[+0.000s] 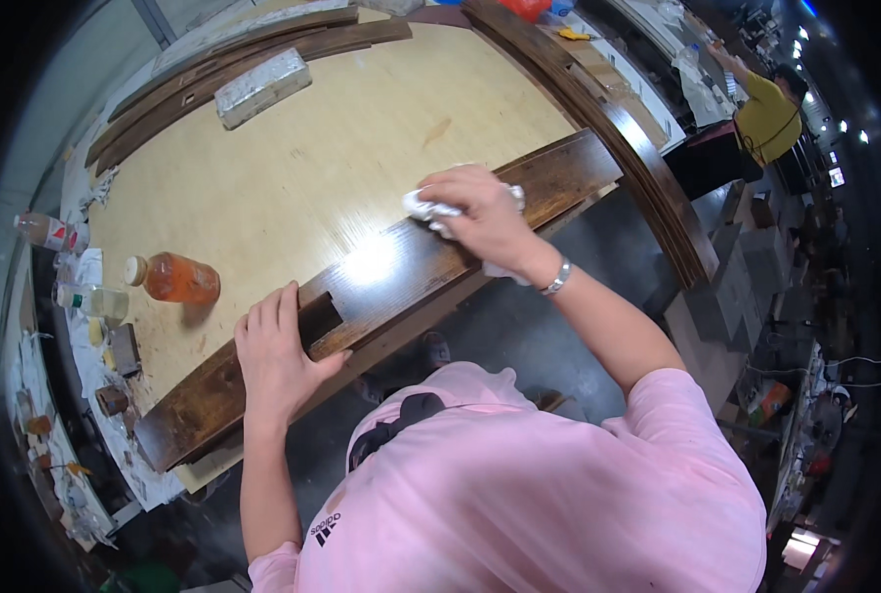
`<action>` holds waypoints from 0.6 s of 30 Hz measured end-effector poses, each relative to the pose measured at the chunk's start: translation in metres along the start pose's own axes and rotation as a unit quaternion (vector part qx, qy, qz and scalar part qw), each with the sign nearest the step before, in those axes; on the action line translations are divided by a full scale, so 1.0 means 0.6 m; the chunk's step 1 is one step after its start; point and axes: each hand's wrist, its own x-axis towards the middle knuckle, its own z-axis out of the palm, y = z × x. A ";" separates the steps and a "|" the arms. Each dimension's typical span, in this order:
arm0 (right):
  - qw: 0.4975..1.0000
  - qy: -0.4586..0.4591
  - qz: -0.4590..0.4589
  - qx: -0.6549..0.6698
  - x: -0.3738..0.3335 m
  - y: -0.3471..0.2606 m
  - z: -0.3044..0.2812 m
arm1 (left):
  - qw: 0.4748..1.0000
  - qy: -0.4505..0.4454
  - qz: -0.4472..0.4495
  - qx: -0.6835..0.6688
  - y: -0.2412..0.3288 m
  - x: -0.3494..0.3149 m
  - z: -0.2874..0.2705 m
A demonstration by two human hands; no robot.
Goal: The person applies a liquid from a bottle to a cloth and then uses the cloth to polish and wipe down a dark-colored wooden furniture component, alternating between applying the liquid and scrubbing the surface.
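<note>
A long, dark brown wooden board (pixel 401 259) with a glossy finish lies slantwise along the near edge of the worktable. My right hand (pixel 485 210) presses a crumpled white cloth (pixel 426 208) onto its upper face, right of the middle. Fingers curl over the cloth, hiding part of it. My left hand (pixel 280 351) rests on the board further left, beside a rectangular cut-out (pixel 319 318). Its fingers lie stretched toward the far edge, with the thumb spread toward the near edge.
A bottle of amber liquid (pixel 181 279) stands on the pale plywood tabletop (pixel 361 128), left. Clear bottles (pixel 92 299) stand beyond it. A silvery wrapped block (pixel 262 89) lies farther back. More brown boards (pixel 598 109) line the right and far sides. Another person (pixel 768 117) stands far right.
</note>
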 end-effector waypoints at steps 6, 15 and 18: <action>0.988 -0.114 0.094 -0.040 0.014 0.038 0.028 | 1.000 0.025 -0.005 -0.008 -0.021 0.010 0.011; 0.941 -0.199 0.225 0.157 0.050 -0.017 0.015 | 0.998 0.061 0.011 -0.014 -0.022 0.015 0.017; 0.932 -0.204 0.243 0.177 0.037 0.003 0.018 | 0.999 0.048 -0.001 -0.015 -0.022 0.013 0.019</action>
